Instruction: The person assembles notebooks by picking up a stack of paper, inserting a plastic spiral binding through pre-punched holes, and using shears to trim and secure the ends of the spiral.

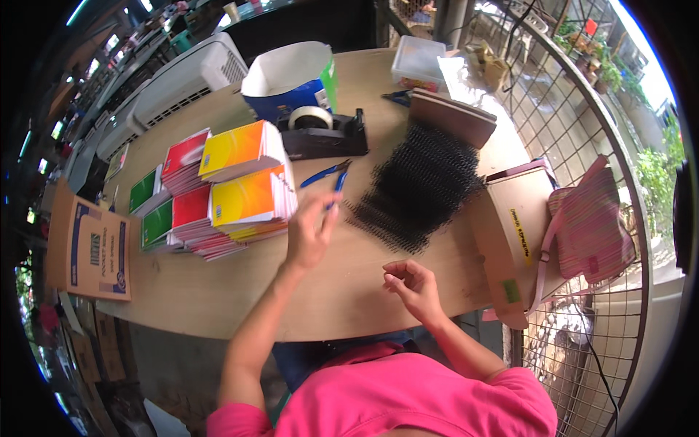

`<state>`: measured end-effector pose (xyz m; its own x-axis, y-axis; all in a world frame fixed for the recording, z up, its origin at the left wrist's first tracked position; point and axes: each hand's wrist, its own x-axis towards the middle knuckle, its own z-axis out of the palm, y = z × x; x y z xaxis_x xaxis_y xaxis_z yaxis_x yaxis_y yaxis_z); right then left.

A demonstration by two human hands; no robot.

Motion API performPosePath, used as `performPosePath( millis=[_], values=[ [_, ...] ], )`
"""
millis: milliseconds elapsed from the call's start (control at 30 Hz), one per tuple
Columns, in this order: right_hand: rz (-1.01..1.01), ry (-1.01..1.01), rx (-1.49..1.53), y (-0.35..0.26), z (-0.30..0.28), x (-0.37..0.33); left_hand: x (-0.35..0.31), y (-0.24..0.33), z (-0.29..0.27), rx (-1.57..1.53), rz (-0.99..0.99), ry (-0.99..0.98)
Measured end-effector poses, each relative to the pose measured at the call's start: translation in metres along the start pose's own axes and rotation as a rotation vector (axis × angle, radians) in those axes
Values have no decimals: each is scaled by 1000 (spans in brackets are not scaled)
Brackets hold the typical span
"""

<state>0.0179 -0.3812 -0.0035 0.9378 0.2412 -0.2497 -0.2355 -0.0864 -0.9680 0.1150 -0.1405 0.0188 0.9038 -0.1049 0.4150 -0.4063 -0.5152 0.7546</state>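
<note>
My left hand (309, 234) reaches over the middle of the table, its thumb and fingers closed around the lower handle end of blue-handled pliers (340, 181). The pliers lie with their handles spread and their dark jaws pointing away from me. Nearer the table's front edge, my right hand (413, 290) is held with curled fingers, the thumb close to them; nothing shows in it. Just beyond and between the hands lies a pile of black spiral binding coils (429, 182). Left of my left hand stand stacks of small notebooks with yellow (244, 198), red (191, 207) and green (156, 221) covers.
A black tape dispenser (324, 138) and a cut-open blue, green and white container (287, 84) stand behind the pliers. Brown boards (451, 120) rest at the coils' far end. Cardboard boxes stand left (91, 244) and right (513, 226). A clear plastic box (419, 62) sits far back.
</note>
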Motion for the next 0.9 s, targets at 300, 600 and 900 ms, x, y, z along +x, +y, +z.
performPosePath(
  millis=[300, 600, 900],
  values=[
    [-687, 168, -1214, 35, -16, 46, -122, 16, 44, 509, 0, -409],
    [-731, 276, -727, -39, 47, 22, -126, -1, -72, 5, 20, 460],
    [-232, 157, 344, -8, 183, 181, -138, -71, -89, -1095, -681, 546]
  ],
)
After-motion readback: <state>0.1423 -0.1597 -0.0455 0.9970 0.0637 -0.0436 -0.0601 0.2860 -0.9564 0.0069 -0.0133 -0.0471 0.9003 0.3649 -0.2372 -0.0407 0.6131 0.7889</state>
